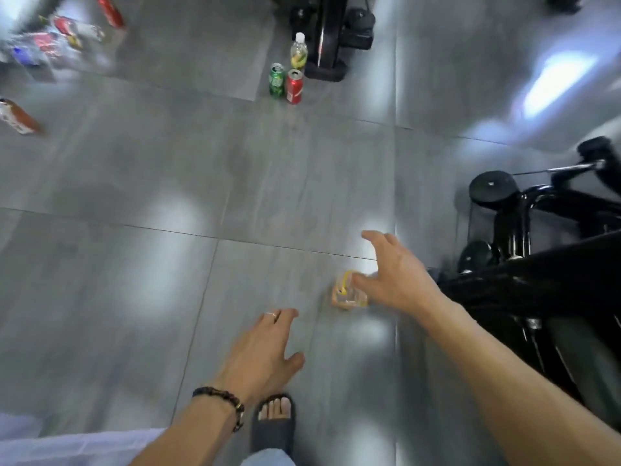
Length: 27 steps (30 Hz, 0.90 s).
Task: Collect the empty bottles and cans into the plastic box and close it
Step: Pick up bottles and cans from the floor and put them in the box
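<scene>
- Grey glossy floor tiles (141, 156) fill the view, with pale light patches and thin dark seams crossing them.
- Near the right hand, a small clear bottle (347, 294) with an orange-yellow label lies on the floor; it is blurred, so its cap and exact pose cannot be told.
- Above that bottle the right hand (396, 274) is spread, fingers straight and apart, gripping nothing; whether the thumb touches the bottle cannot be told.
- To the near left of it, the left hand (265, 351) reaches out loosely with relaxed fingers, empty, a ring on one finger and a dark beaded bracelet (221, 401) on the wrist.
- Below the left hand a foot in a dark sandal (274, 428) stands on the tiles.
- Far off at centre stand a green can (277, 79) and a red can (294, 86) just beside each other, with a white-capped clear bottle (298, 52) upright behind them.
- At the far left a blurred cluster of red and blue cans and bottles (50, 42) lies near a separate red can (110, 10).
- On the left edge an orange-brown bottle (18, 116) lies tilted.
- Black wheeled equipment (524, 230) fills the right side, and another black base (331, 38) stands beside the far cans.
</scene>
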Available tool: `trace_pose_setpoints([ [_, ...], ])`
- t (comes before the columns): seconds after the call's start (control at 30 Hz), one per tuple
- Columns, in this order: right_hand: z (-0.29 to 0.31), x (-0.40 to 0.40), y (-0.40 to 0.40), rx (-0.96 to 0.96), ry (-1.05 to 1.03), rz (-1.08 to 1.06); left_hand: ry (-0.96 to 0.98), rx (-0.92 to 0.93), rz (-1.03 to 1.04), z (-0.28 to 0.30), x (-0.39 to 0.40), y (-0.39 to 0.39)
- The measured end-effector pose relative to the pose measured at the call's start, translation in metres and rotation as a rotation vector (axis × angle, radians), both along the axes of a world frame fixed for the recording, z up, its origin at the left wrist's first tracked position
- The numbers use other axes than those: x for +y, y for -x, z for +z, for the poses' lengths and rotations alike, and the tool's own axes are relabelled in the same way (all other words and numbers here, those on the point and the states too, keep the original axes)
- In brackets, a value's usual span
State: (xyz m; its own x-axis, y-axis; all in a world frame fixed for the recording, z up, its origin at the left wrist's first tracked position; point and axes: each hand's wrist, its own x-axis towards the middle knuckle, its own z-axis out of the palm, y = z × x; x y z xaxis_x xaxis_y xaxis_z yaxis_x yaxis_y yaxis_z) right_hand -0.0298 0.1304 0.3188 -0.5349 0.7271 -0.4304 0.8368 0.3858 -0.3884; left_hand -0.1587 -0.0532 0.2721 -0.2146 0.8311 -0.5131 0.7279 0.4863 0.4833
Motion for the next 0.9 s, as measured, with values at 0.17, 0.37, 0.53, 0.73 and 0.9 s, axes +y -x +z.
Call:
trace_pose_setpoints([
  [0.17,-0.083,0.063,-0.068,-0.030,-0.052,-0.192,-0.043,-0.015,-0.147,-0.091,0.089,-0.039],
  [0.37,-0.199,0.104,-0.120,-0.108,-0.039,-0.251,-0.178,0.021,-0.196,-0.194,0.151,-0.083],
  [0.53,-0.256,0.124,-0.135,-0.095,-0.012,-0.252,-0.272,0.039,-0.174,-0.243,0.169,-0.101],
  [0.73,-0.271,0.128,-0.144,-0.083,-0.034,-0.223,-0.334,0.069,-0.165,-0.251,0.176,-0.107],
  [0.9,-0.247,0.123,-0.132,-0.020,-0.014,-0.186,-0.305,0.063,-0.140,-0.222,0.164,-0.104],
])
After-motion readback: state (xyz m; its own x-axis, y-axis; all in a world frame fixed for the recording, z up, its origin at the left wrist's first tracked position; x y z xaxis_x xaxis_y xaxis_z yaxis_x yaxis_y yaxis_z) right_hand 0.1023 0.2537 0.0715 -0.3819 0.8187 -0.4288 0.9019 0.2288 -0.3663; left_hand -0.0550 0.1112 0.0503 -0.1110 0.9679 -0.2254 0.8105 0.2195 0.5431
